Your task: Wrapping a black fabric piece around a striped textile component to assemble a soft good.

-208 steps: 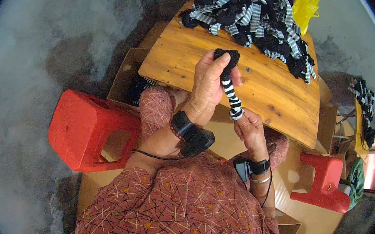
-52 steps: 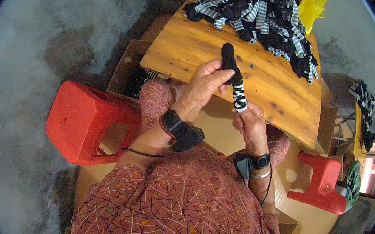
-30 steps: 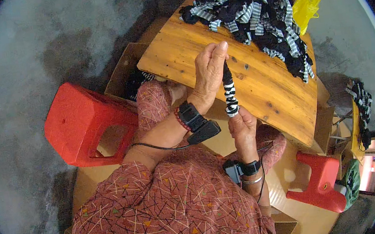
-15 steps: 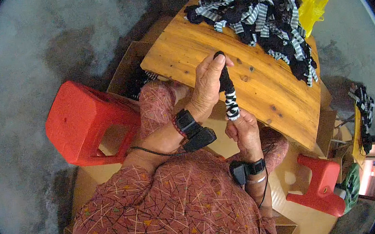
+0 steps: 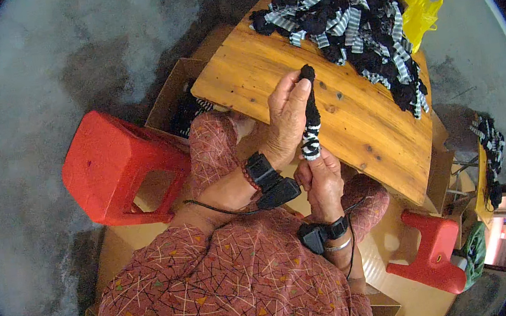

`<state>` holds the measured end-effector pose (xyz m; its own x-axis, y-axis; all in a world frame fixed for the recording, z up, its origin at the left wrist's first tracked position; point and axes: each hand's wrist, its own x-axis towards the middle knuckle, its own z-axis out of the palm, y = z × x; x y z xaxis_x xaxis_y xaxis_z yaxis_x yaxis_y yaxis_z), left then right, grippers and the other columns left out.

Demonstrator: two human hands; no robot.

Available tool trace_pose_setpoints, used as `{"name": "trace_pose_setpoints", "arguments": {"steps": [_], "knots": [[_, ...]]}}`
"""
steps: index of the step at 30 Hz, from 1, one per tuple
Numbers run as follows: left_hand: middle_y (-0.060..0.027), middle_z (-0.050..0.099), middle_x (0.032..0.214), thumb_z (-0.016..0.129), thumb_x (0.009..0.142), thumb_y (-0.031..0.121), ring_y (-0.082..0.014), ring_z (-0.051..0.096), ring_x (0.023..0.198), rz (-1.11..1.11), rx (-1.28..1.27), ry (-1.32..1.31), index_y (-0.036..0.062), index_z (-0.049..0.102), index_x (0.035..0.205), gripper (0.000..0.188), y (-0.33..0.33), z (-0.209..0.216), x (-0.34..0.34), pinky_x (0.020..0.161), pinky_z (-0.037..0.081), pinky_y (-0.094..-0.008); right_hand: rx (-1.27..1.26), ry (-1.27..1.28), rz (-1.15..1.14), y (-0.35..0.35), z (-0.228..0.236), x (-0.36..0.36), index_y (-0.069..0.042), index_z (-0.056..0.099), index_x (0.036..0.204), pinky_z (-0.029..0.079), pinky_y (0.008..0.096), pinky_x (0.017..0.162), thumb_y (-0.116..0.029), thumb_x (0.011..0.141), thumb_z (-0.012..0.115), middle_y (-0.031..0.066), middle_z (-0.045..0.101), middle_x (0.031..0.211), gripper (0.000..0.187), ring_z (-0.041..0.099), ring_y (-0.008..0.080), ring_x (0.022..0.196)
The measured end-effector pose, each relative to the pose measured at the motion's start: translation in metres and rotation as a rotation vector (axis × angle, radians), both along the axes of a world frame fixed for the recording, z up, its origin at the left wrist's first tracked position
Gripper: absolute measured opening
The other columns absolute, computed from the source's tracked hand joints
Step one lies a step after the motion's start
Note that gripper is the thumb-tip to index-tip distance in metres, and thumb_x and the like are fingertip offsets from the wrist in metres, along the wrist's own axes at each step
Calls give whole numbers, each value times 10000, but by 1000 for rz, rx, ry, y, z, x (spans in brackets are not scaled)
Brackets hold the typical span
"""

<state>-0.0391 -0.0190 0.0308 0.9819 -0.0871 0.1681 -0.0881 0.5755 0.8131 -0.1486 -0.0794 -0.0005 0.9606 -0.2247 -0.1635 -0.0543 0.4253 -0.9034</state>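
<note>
At nine o'clock on my remote feed stands a red stool [image 5: 107,165]. At ten o'clock, beside the stool, I find an open cardboard box [image 5: 166,98]; its visible contents are black-and-white knit pieces [image 5: 190,112], partly hidden by the near edge of the table. Between one and two o'clock, the left hand [image 5: 287,116] is clamped on the upper, black part of a knit piece [image 5: 311,111], thumb along it. This piece runs nearly upright between the hands, in front of the table's near edge. Toward four o'clock, the right hand [image 5: 321,178] pinches its striped lower end. Behind, the wooden table [image 5: 375,138] bears, at one o'clock, a loose pile [image 5: 354,31] of black and grey-striped knit pieces. A second red stool [image 5: 429,253] lies at four o'clock. At two o'clock sits a yellow plastic bag [image 5: 420,11], whose contents I cannot tell. At three o'clock, near the rim, I note a further black-and-white bundle [image 5: 491,156].
</note>
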Motion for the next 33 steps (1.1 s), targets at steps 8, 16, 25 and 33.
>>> {"name": "trace_pose_setpoints", "arguments": {"steps": [8,16,25,33], "knots": [[46,457,628,520,884,306,-39,410,523,-145,16,0,48,574,984,282,12,-6,5,458,336,-174,75,11,156,-23,1,8,-27,573,849,229,217,380,-184,887,517,-31,389,487,171,301,57,394],[8,485,588,531,863,381,-72,444,502,-51,-105,9,49,569,799,340,16,-11,17,460,341,-203,-239,46,158,-25,9,-3,-31,580,823,233,201,399,-207,893,514,-35,414,504,201,321,50,423],[0,488,560,513,869,409,-83,439,431,-86,-94,111,56,524,806,358,6,-9,3,400,366,-216,-60,-36,62,-6,-7,2,-43,591,868,237,200,380,-216,902,509,-44,407,497,194,324,43,400],[14,459,547,505,871,417,-67,443,468,-74,47,55,45,542,858,374,17,-12,9,429,365,-198,-38,69,149,-11,6,9,-35,569,817,258,220,393,-219,900,503,-19,383,478,212,301,74,374]]}}
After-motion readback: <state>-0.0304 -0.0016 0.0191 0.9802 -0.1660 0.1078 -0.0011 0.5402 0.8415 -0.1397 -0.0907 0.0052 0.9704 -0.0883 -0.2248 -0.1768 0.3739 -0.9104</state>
